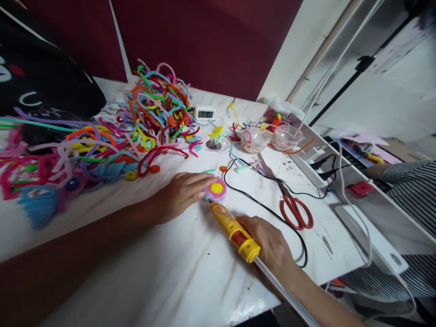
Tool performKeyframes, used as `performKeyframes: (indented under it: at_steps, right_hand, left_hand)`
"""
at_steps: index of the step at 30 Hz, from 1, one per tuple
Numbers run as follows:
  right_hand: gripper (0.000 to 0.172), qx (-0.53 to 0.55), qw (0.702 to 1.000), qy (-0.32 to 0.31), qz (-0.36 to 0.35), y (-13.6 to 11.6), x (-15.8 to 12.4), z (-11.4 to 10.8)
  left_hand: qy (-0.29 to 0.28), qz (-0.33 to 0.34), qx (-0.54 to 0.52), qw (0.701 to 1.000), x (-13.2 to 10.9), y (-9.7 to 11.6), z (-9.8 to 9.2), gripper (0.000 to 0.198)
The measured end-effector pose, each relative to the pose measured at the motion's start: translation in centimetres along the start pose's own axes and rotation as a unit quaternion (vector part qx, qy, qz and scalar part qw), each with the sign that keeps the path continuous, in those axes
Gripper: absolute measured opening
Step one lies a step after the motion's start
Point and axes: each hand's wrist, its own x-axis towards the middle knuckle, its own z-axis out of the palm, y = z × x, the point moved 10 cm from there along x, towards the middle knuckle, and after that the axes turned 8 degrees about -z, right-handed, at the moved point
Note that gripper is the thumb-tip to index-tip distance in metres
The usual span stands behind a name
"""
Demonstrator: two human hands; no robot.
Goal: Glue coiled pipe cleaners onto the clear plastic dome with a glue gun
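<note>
My left hand (pixel 182 193) rests on the white table (pixel 163 272), its fingertips pinching a small round coil of pink, purple and yellow pipe cleaner (pixel 215 189). My right hand (pixel 269 243) grips a yellow glue gun (pixel 234 230) lying low over the table, its nozzle touching the lower edge of the coil. A clear glue stick (pixel 286 293) sticks out of the gun's rear. The gun's black cord (pixel 269 209) loops across the table to the right.
A big heap of coloured pipe cleaners (pixel 102 136) fills the left and back of the table. Red-handled scissors (pixel 294 210), clear plastic balls (pixel 269 137), a small digital clock (pixel 205 113) and a white power strip (pixel 308 165) lie beyond. A person's striped sleeve (pixel 413 190) shows at right.
</note>
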Motion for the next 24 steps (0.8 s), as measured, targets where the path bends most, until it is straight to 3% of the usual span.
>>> performKeyframes:
  at_steps: [24]
  right_hand:
    - [0.023,-0.052,0.998,0.027,-0.023,-1.1,0.0,-0.7]
  left_hand:
    - [0.008,0.005,-0.010,1.000,0.1,0.2,-0.4,0.042]
